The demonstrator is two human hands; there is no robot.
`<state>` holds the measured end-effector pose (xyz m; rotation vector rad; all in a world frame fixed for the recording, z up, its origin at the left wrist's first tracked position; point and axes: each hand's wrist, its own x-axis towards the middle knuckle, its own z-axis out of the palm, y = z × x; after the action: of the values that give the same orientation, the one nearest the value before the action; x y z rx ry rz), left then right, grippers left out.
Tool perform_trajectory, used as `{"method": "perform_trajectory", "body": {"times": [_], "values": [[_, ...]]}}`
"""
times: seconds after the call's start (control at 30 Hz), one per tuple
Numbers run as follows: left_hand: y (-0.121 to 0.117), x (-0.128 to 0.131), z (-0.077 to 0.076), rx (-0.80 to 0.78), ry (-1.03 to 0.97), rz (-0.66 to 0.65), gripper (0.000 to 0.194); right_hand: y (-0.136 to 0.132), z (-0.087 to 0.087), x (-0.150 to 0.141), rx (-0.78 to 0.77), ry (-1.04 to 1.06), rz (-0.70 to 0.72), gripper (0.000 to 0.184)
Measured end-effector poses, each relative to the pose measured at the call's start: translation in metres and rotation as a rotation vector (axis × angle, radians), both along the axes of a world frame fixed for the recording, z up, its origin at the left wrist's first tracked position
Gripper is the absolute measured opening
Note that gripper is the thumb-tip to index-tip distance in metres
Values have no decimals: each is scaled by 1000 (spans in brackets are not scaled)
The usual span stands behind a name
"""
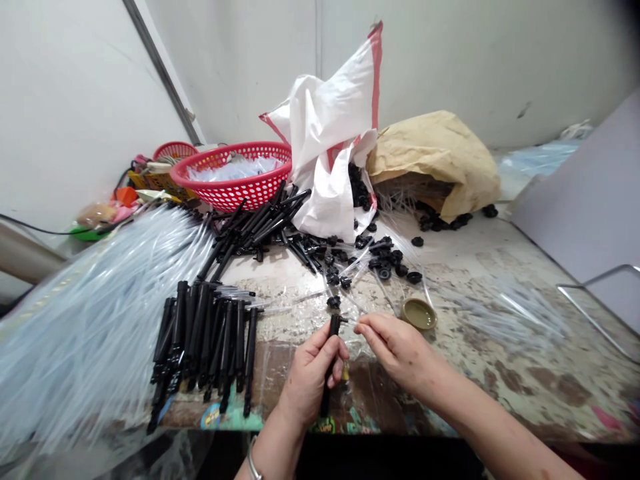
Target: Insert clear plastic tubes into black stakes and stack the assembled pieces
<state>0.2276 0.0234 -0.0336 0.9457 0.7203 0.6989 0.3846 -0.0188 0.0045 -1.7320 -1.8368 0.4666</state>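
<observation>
The front edge of our worn table (500, 393) runs just below our grip, and the lower end of the held black tube (335, 325) comes down close to it. Bare tabletop shows to the right of our hands along that edge, giving us the most room for moving; a narrower strip lies left of our grip.

Our left hand (313, 365) wraps the black tube, thumb across its front, keeping it nearly upright with the top end above our fingers. Our right hand (387, 340) reaches in from the right, thumb and forefinger pinched narrow on a thin clear tube (351, 322) beside the black tube's side nozzle (343, 319). We cannot tell whether the two are joined.

Left of our grip, a row of black tubes (203, 333) limits sideways travel, and past it spreads a big heap of clear tubing (115, 300). A small dish (418, 326) sits just beyond our right hand, in its way if it moves forward. Black caps (384, 257) lie scattered ahead of our grip; behind them stand a white sack (330, 110) and a brown paper bag (435, 147). Farther off, ahead and left, is a red basket (240, 193). Thin clear pieces (515, 313) lie well to our right, before a pale panel (590, 200).
</observation>
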Motion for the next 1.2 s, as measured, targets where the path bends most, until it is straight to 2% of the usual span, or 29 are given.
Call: {"method": "perform_trajectory", "body": {"times": [0.3,0.4,0.5,0.63,0.73,0.9,1.2], "values": [[2,-2,-3,31,9,-42,27,2,0,1,-29,-13,-5,24],[1,-1,-4,60,39,-123,32,4,2,-2,-50,-14,16,24],[-1,0,-4,100,86,-186,38,5,5,-7,0,-27,49,23],[-1,-1,-6,71,70,-53,36,4,10,-5,67,-15,6,23],[0,-2,-7,54,33,-7,27,2,9,1,25,10,-23,23],[1,-2,-7,35,0,-19,27,0,1,4,-53,39,-29,23],[1,-3,-6,4,-38,-53,34,2,-1,1,-47,98,-9,23]]}}
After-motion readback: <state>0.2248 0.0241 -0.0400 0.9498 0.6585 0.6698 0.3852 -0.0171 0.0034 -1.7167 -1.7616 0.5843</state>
